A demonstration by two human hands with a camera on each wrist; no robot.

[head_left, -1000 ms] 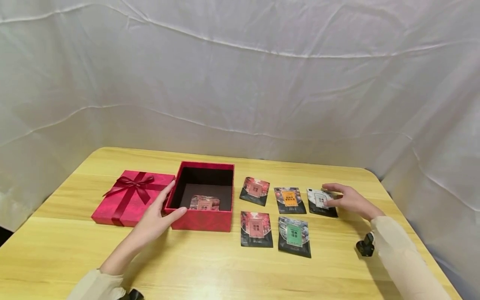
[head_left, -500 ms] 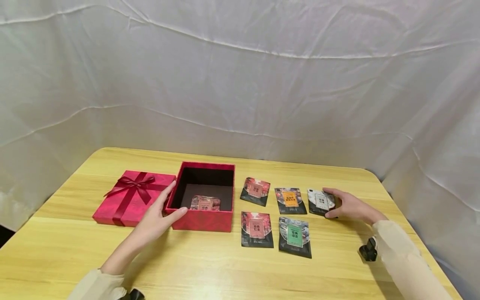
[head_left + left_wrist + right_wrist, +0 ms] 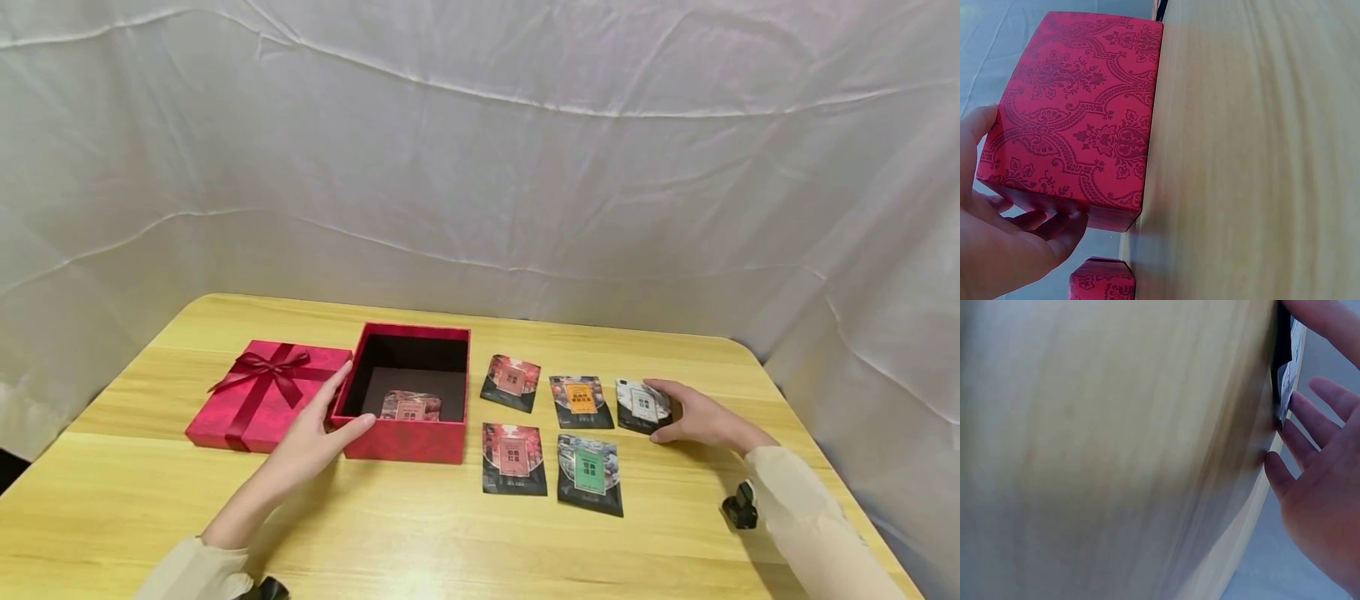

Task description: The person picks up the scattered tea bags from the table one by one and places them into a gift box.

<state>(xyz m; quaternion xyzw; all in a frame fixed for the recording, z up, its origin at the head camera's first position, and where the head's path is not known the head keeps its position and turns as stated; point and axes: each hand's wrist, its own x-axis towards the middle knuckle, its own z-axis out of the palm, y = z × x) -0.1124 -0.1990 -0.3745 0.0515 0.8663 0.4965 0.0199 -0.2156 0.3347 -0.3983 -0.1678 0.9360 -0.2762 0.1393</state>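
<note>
A red patterned gift box (image 3: 405, 442) stands uncovered, with a tea packet (image 3: 410, 406) inside. My left hand (image 3: 311, 437) rests at its near left corner, thumb along the front rim and fingers against the left side. The left wrist view shows these fingers (image 3: 1063, 234) touching the box wall. At the right, a black tea packet with a white label (image 3: 642, 405) lies at my right hand (image 3: 701, 414), whose thumb and fingers bracket its right end. In the right wrist view that packet (image 3: 1283, 356) is seen nearly edge-on, thumb and fingertips at its edges.
Left of the box lies its red lid (image 3: 262, 398) with a ribbon bow. Between box and right hand are two pink-label packets, one far (image 3: 511, 382) and one near (image 3: 513, 459), an orange-label packet (image 3: 581, 402) and a green-label packet (image 3: 590, 473). A white curtain (image 3: 480, 208) hangs behind.
My right thumb has moved off the white-label packet's face to its near right corner, and the fingers have come in at its far right edge. The left hand stays where it was.
</note>
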